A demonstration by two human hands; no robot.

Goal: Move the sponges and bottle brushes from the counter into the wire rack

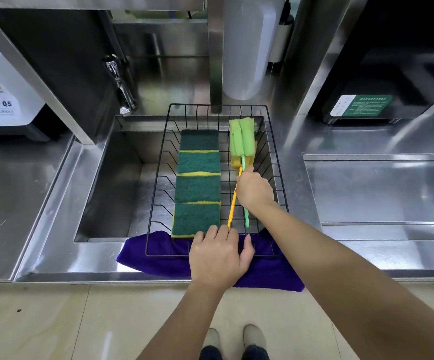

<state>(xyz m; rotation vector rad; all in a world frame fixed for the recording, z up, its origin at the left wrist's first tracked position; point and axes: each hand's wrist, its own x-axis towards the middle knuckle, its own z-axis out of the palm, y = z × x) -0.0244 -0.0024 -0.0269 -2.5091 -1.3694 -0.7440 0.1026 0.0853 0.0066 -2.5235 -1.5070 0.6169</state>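
A black wire rack (pixel 279 178) spans the sink, its near end on a purple cloth (pixel 153 258). Several green-and-yellow sponges (pixel 197 183) lie in a row along its left half. On the right side lie a green bottle brush (pixel 241 137) and, under it, a yellow bottle brush (pixel 234 197). My right hand (pixel 253 189) is inside the rack, closed around the green brush's handle. My left hand (pixel 219 255) rests on the rack's near edge, fingers at the yellow handle's tip; whether it grips the handle is unclear.
The steel sink basin (pixel 112 188) lies under the rack, with a chrome tap (pixel 122 87) at its back left. A white plastic container (pixel 247 48) hangs behind the rack. Steel counters extend left and right, with a white appliance (pixel 3 94) at far left.
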